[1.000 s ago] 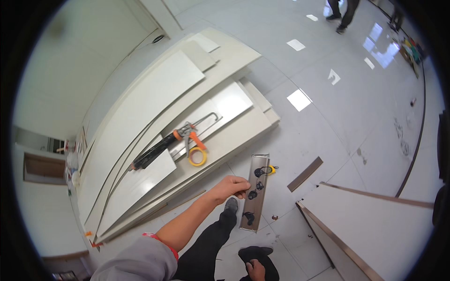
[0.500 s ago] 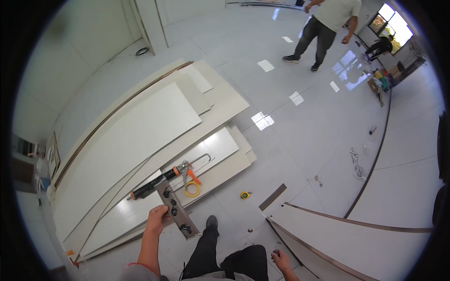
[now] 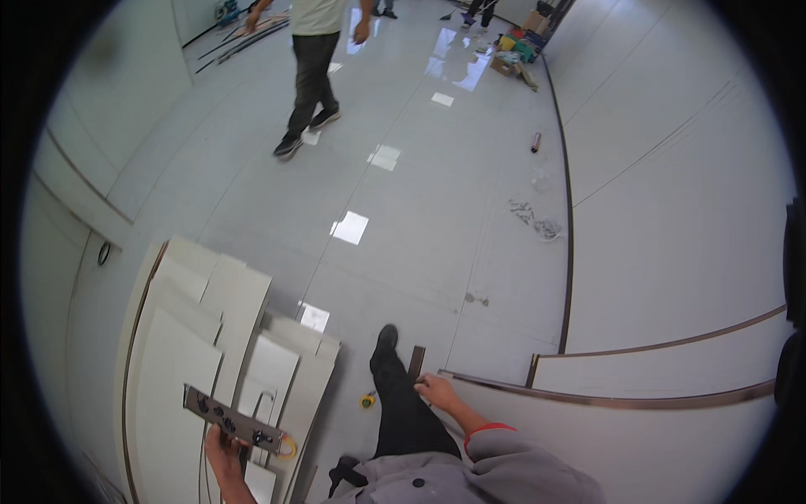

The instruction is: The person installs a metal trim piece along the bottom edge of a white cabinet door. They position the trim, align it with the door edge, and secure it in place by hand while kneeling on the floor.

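My left hand (image 3: 223, 458) is closed on a flat brown metal strip (image 3: 222, 413) with several small black fittings along its face. Below that strip, the stacked white panels carry a roll of yellow tape (image 3: 287, 447) and a caulking gun's bent metal rod (image 3: 266, 405), its body mostly hidden. My right hand (image 3: 434, 392) is beside my leg with its fingers curled. Just past those fingers is a short dark brown strip (image 3: 416, 361); whether they touch it, I cannot tell. A yellow tape measure (image 3: 367, 401) sits on the floor left of my leg.
Stacked panels (image 3: 180, 328) fill the lower left. To the right, a long white panel with brown edging (image 3: 604, 399) reaches across near me. A person (image 3: 315, 76) walks on the tiles ahead. Farther right are a small cylinder (image 3: 536, 142), plastic scraps (image 3: 546, 227) and piled boxes (image 3: 516, 59).
My view has swung right, so the panel stack sits lower left. My right hand has come forward near the short strip. The person ahead has taken steps; my left hand keeps the metal strip.
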Demonstrator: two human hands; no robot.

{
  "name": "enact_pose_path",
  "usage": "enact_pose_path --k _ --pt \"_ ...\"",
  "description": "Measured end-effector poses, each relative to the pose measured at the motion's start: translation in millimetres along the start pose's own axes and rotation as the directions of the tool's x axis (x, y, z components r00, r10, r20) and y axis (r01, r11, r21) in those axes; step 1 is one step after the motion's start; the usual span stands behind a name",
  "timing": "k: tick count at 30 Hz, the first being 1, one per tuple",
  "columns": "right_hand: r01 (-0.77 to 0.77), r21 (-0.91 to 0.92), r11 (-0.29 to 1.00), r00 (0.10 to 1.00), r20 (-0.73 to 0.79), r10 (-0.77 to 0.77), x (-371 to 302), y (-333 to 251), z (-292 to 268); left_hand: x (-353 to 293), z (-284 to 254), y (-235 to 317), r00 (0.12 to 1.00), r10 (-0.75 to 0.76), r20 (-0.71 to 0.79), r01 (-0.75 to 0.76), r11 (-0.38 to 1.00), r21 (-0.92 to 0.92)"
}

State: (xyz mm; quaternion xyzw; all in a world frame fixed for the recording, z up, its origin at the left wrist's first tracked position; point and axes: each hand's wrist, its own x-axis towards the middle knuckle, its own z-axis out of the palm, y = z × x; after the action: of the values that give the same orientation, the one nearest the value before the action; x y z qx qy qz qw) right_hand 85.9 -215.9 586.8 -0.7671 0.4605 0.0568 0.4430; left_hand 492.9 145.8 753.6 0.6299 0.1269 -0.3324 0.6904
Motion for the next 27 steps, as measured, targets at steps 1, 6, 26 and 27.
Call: enact_pose_path --k 1,6,26,27 --pt "0.025 0.015 1.000 1.000 -0.008 -0.025 40 -9 -24 29 14 -7 1.000 0.013 0.006 -0.013 1.000 -0.005" --pt "0.031 0.172 0.985 0.999 -0.042 -0.024 146 -39 -129 106 186 39 0.999 -0.030 0.044 0.027 0.998 0.057" --pt "-0.293 0.478 0.828 0.915 -0.111 0.387 562 1 -598 490 829 192 0.978 -0.032 0.207 0.032 0.999 0.000" --pt "-0.321 0.523 0.790 0.893 -0.109 0.436 564 31 -611 512 866 202 0.974 -0.056 0.222 0.054 0.998 0.018"
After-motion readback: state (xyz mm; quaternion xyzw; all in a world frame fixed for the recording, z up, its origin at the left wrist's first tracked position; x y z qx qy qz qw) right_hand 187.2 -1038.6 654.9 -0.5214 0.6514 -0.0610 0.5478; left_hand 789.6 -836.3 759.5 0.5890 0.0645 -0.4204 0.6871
